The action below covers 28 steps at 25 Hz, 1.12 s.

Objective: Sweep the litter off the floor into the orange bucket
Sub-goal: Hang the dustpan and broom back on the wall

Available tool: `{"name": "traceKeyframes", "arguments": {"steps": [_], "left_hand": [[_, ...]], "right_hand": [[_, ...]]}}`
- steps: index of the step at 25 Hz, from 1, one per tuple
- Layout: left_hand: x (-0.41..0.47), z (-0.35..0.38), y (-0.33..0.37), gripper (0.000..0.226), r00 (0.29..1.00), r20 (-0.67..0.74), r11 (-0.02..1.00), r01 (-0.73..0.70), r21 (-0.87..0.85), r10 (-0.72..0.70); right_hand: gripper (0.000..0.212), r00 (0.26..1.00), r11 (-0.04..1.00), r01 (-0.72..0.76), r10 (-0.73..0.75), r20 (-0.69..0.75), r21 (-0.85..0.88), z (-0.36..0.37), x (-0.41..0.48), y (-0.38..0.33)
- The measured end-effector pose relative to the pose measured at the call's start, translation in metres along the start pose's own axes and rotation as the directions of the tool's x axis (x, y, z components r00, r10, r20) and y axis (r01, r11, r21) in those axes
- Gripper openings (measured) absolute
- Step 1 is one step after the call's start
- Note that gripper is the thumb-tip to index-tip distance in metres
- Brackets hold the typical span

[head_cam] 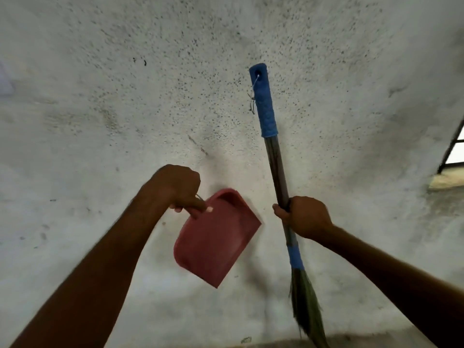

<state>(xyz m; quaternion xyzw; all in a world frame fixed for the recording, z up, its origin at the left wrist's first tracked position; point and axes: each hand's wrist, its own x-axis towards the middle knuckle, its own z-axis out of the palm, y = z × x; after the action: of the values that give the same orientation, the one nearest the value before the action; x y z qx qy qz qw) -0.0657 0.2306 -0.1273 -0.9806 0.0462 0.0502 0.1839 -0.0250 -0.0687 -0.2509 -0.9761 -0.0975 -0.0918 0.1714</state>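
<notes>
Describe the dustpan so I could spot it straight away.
Start at the speckled white wall that fills the view. In front of it, low and centre, the left hand grips the dustpan by its handle. It is the only pink, flat scoop here; the broom beside it is a long stick with blue grips.

The dustpan (216, 237) is dull pink; the broom (278, 172) has blue grips, a grey shaft, greenish bristles (wall (125, 96) whitish, dark-speckled).
</notes>
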Motion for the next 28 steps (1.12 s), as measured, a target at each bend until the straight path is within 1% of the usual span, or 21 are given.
{"name": "traceKeyframes", "arguments": {"steps": [2, 4, 6, 8, 10, 11, 13, 14, 16, 18, 20, 22, 24, 28], "left_hand": [[0.007, -0.017, -0.008, 0.074, 0.985, -0.155, 0.996, -0.066, 0.060, 0.074], [0.014, -0.032, -0.013, 0.069, 0.945, -0.295, 0.984, -0.101, 0.145, 0.141], [0.018, -0.047, -0.017, 0.060, 0.876, -0.451, 0.977, -0.093, 0.194, 0.172], [0.021, -0.060, -0.021, 0.057, 0.808, -0.568, 0.981, -0.063, 0.182, 0.158], [0.024, -0.071, -0.025, 0.061, 0.748, -0.654, 0.990, -0.027, 0.141, 0.114], [0.026, -0.078, -0.028, 0.064, 0.721, -0.688, 0.994, -0.010, 0.112, 0.085], [0.030, -0.090, -0.031, 0.070, 0.681, -0.732, 0.999, -0.001, 0.037, 0.028], [0.032, -0.097, -0.031, 0.072, 0.657, -0.754, 1.000, -0.002, -0.006, -0.003], [0.034, -0.114, -0.031, 0.075, 0.601, -0.796, 0.997, 0.017, -0.076, -0.071], [0.038, -0.132, -0.033, 0.078, 0.564, -0.818, 0.992, 0.028, -0.121, -0.116], [0.042, -0.146, -0.030, 0.077, 0.529, -0.835, 0.986, 0.028, -0.161, -0.152], [0.048, -0.162, -0.026, 0.075, 0.492, -0.850, 0.978, 0.017, -0.209, -0.190], [0.052, -0.176, -0.022, 0.074, 0.474, -0.853, 0.969, -0.002, -0.249, -0.218], [0.060, -0.210, -0.009, 0.072, 0.411, -0.881, 0.961, -0.037, -0.273, -0.234]], "right_hand": [[0.051, 0.994, 1.000, -0.018, 0.020, -0.111, 0.017, -0.009, 0.004, -0.013], [0.041, 0.968, 0.999, -0.017, 0.029, -0.248, 0.052, -0.019, 0.007, -0.018], [0.029, 0.927, 0.986, 0.023, 0.041, -0.374, 0.164, -0.027, 0.014, -0.020], [0.022, 0.899, 0.932, 0.089, 0.077, -0.432, 0.350, -0.037, 0.023, -0.022], [0.031, 0.882, 0.859, 0.144, 0.114, -0.457, 0.491, -0.049, 0.032, -0.025], [0.040, 0.872, 0.841, 0.169, 0.116, -0.476, 0.514, -0.056, 0.037, -0.028], [0.052, 0.853, 0.824, 0.213, 0.106, -0.512, 0.525, -0.072, 0.045, -0.034], [0.052, 0.841, 0.809, 0.245, 0.096, -0.532, 0.535, -0.081, 0.048, -0.037], [0.043, 0.811, 0.760, 0.325, 0.081, -0.579, 0.562, -0.093, 0.055, -0.042], [0.035, 0.791, 0.747, 0.362, 0.070, -0.607, 0.558, -0.103, 0.063, -0.047], [0.032, 0.784, 0.732, 0.392, 0.050, -0.619, 0.557, -0.113, 0.073, -0.052], [0.033, 0.767, 0.712, 0.417, 0.057, -0.639, 0.565, -0.126, 0.084, -0.052], [0.036, 0.743, 0.703, 0.438, 0.066, -0.666, 0.560, -0.138, 0.095, -0.047], [0.045, 0.717, 0.664, 0.463, 0.108, -0.689, 0.586, -0.162, 0.114, -0.033]]}}
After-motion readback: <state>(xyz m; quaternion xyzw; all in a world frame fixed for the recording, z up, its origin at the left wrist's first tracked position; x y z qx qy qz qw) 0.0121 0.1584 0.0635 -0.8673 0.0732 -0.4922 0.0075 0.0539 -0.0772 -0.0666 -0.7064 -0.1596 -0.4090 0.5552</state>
